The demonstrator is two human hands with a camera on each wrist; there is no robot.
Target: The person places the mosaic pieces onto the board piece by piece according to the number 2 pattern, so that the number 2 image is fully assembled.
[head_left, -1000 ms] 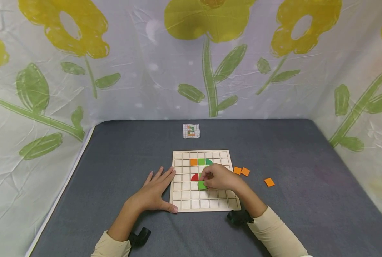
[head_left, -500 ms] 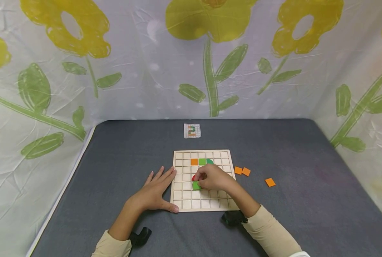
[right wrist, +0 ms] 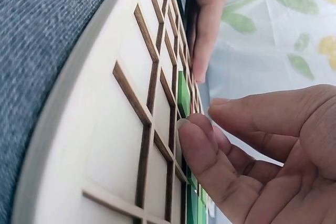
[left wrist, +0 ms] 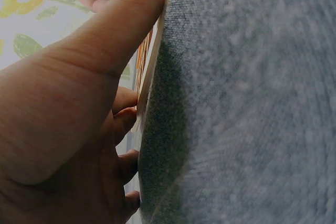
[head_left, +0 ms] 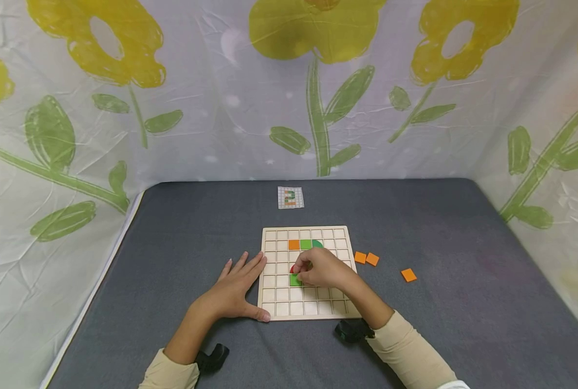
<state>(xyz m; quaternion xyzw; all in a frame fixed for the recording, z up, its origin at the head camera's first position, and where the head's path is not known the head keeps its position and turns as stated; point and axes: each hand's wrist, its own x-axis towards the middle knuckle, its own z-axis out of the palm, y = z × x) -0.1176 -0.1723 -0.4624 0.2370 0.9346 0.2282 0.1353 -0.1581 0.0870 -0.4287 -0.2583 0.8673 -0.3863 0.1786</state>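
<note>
A wooden grid board point(head_left: 261, 302) lies flat on the dark grey table. My left hand point(head_left: 235, 292) rests along its left edge with fingers spread, thumb at the near left corner. Over the board's middle, my right hand point(head_left: 320, 267) pinches the right edge of a green square tile point(head_left: 294, 280) at a grid cell. In the right wrist view the thumb and curled fingers meet the corner of that green tile point(right wrist: 183, 94). A red piece point(head_left: 292, 269) shows just behind it, partly hidden by my fingers. Farther back sit an orange tile point(head_left: 294, 245), a green tile point(head_left: 305, 245) and a dark green rounded piece point(head_left: 317, 244).
Right of the board lie two orange tiles, a left one point(head_left: 360, 257) and a right one point(head_left: 372, 259), with a third orange tile point(head_left: 408, 275) farther right. Behind the board is a small pattern card point(head_left: 291, 198). A flower-printed curtain point(head_left: 211, 108) surrounds the table.
My right hand has shifted left with the green square tile, which now lies in line with the red piece. The left hand stays where it was on the board.
</note>
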